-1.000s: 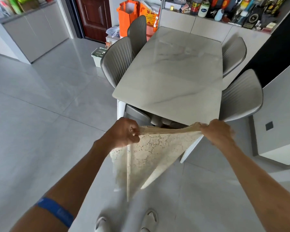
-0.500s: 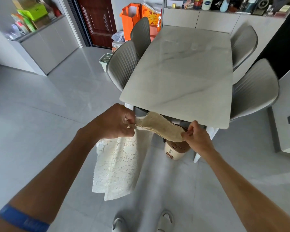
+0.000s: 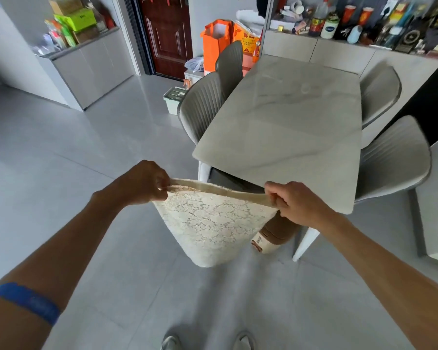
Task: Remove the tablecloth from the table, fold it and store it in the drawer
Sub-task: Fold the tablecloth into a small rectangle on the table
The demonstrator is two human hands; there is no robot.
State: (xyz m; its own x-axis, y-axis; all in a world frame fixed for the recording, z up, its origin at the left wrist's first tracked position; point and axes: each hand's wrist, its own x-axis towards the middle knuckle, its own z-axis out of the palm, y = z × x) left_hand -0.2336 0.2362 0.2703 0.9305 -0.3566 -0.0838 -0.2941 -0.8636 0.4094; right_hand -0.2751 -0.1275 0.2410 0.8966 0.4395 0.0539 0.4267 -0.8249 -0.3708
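A cream lace tablecloth (image 3: 210, 223) hangs folded in front of me, its top edge stretched level between my two hands. My left hand (image 3: 143, 184) pinches the left end of that edge. My right hand (image 3: 292, 202) grips the right end. The cloth's lower part hangs free above the grey tiled floor. Beyond it stands the marble-topped table (image 3: 286, 127), its top bare. No drawer shows plainly in view.
Grey chairs flank the table, two on the left (image 3: 205, 102) and two on the right (image 3: 395, 157). A brown and cream appliance (image 3: 271, 236) sits on the floor under the table's near end. Grey cabinets (image 3: 91, 69) stand far left; a cluttered sideboard (image 3: 339, 49) is behind the table.
My hands have moved apart, pulling the cloth's top edge taut and level. The hanging part, earlier bunched under my left hand, now spreads evenly between both hands.
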